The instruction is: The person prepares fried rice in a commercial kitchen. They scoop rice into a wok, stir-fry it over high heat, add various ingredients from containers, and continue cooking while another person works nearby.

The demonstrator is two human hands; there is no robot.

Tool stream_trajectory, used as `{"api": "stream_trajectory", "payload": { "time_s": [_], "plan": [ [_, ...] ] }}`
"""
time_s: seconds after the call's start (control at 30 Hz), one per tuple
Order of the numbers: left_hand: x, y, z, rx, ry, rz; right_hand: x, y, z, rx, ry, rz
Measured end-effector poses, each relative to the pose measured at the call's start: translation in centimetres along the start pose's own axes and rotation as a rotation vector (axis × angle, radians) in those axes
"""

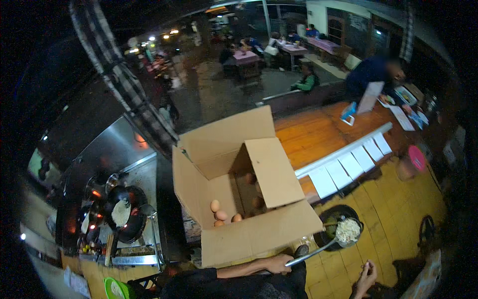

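Observation:
My left hand [280,264] grips the metal handle [312,254] of a long ladle or skimmer. Its bowl carries a heap of pale, crumbly or shredded food [348,230], held over a dark wok [330,240] at floor level. Lower right, my right hand [368,276] hangs with loosely bent fingers and nothing visible in it. An open cardboard box [231,246] stands before me, just beyond my left forearm. Several brown eggs [221,215] lie inside, some shaded under a flap [274,172].
At left, a wok [140,228] with white food sits over flames on a metal stove [149,179]; a ladle [149,210] lies alongside. White papers [338,173] hang from the wooden counter [310,138]. A person [369,74] leans there. A green basket [115,288] stands lower left.

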State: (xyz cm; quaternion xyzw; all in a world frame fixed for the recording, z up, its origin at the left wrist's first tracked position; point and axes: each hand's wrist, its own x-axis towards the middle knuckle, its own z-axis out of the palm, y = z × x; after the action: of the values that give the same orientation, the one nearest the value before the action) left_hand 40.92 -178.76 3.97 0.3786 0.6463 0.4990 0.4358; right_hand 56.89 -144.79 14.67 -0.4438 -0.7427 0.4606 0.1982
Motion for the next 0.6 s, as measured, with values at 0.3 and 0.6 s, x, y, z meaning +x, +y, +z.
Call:
{"api": "stream_trajectory", "payload": {
  "time_s": [0.3,0.6],
  "plan": [
    [-1.2,9.8,-1.5,0.062,-0.403,-0.427,-18.6,-0.3,-8.5,-0.291,0.173,0.312],
    [-3.4,9.4,7.9,0.169,-0.624,-0.187,-40.3,8.2,-12.9,-0.440,0.261,0.584]
  ]
}}
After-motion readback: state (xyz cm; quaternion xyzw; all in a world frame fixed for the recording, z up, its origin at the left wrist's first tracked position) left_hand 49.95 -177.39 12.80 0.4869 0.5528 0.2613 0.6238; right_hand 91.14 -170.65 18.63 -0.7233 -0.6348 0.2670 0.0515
